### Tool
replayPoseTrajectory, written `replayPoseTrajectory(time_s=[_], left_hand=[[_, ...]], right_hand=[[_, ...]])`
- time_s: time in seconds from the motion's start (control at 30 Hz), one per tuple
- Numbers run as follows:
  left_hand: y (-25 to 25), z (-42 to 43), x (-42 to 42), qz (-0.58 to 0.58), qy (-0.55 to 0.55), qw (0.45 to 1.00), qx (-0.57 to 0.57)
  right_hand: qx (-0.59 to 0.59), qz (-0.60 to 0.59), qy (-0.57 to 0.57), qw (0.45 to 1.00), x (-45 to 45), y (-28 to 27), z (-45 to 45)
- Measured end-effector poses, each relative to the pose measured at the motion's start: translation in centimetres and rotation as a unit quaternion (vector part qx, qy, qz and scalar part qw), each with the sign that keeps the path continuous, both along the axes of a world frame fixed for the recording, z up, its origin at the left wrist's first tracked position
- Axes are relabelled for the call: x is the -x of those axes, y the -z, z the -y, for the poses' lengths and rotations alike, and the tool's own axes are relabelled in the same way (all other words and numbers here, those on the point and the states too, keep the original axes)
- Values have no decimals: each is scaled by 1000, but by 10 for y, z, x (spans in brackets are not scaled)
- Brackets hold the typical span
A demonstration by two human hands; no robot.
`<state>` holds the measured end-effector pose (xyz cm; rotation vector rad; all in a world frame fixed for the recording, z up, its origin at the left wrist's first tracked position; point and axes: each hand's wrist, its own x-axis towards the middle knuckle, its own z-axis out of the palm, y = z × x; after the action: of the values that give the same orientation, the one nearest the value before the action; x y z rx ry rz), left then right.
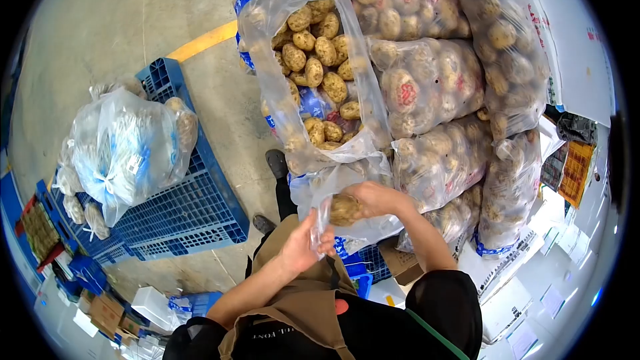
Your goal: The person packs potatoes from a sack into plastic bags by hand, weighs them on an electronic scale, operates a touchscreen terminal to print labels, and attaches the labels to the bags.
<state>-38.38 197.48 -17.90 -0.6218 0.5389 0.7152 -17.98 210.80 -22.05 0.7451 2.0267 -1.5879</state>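
Observation:
My right hand (373,198) is closed round a brown potato (345,210), at the mouth of a small clear plastic bag (323,221). The bag's edge is pinched in the fingers of my left hand (305,240), just left of the potato. Whether the potato is fully inside the bag is hard to tell. Beyond my hands lies a large clear sack (373,103) with a blue printed band, its top cut open. Loose potatoes (325,50) show through the opening, with blue printed plastic among them.
Closed sacks of potatoes (427,83) are stacked to the right. On the left, a blue pallet (193,207) carries a bundle of clear plastic bags (123,147). Concrete floor (200,0) with a yellow line runs between. A cardboard box (400,263) is near my right elbow.

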Motion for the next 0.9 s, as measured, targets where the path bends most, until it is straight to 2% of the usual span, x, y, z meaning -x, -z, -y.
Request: replayPoseTrajectory(time_s=[0.1, 0.17, 0.23, 0.3, 0.4, 0.5, 0.6, 0.63, 0.7, 0.73, 0.77, 0.83, 0.9], left_hand=[[-3, 5, -6, -28, 51, 997, -41], [-3, 6, -6, -34, 74, 996, -41], [-5, 5, -7, -28, 91, 995, -36], [-2, 8, -10, -24, 100, 994, -22], [2, 9, -9, -16, 88, 996, -17], [-2, 3, -4, -12, 71, 997, -11], [-2, 3, 0, -13, 56, 998, -11], [-4, 1, 1, -22, 59, 998, -11], [-4, 0, 1, -48, 70, 996, 0], [-3, 1, 1, -61, 75, 995, 4], [1, 4, 2, -37, 56, 998, -1], [2, 1, 2, -57, 41, 997, 16], [3, -2, 2, -68, 23, 997, 34]], right_hand=[[-89, -109, 201, 969, 20, 48, -12], [-130, -75, 337, 929, 54, 87, -43], [-154, -36, 453, 877, 85, 149, -62], [-116, 31, 528, 841, 123, 179, -84], [-146, 51, 535, 831, 166, 245, -93], [-155, 137, 586, 784, 193, 254, -87], [-62, 121, 583, 801, 178, 225, -92], [-17, 45, 624, 780, 168, 284, -81], [173, -82, 720, 667, 140, 226, -83], [220, -129, 715, 651, 120, 191, -86], [217, -174, 703, 654, 102, 174, -82], [220, -232, 644, 695, 54, 131, -68], [258, -201, 536, 779, 6, 82, -51]])
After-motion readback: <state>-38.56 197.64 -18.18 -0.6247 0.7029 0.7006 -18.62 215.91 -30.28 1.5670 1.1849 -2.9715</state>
